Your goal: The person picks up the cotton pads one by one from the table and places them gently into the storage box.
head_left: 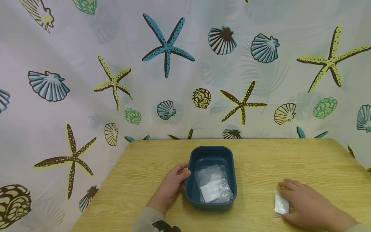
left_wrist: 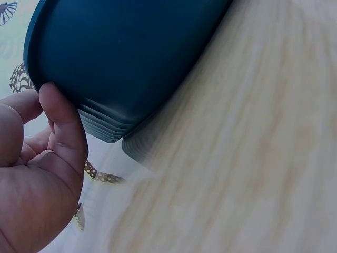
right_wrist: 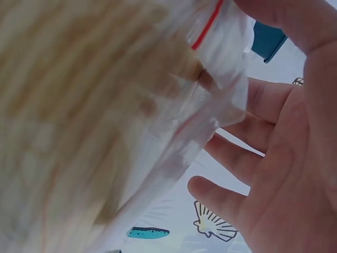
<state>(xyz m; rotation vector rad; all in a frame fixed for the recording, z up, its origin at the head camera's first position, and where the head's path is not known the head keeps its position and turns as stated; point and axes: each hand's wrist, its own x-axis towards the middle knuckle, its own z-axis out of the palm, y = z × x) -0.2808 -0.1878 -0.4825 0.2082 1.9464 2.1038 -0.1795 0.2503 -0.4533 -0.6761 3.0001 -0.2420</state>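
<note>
My left hand (head_left: 175, 178) grips the left rim of a dark blue plastic bin (head_left: 188, 196), thumb and fingertips right at its edge. Also in the left wrist view, that hand (left_wrist: 47, 174) shows beside the smooth outer wall of the bin (left_wrist: 126, 58). Several clear plastic bags (head_left: 214, 187) with white contents lie inside the bin. To the right, my right hand (head_left: 308, 203) pinches a small clear zip bag (head_left: 280, 204) with something white in it. The right wrist view shows the bag's red seal line, the thumb in front and the fingers (right_wrist: 237, 158) spread behind.
A light wood-grain table (head_left: 255, 167) carries everything. Behind it and at both sides hangs a white curtain (head_left: 185, 106) printed with starfish and shells. A stretch of tabletop lies between the bin and the right hand.
</note>
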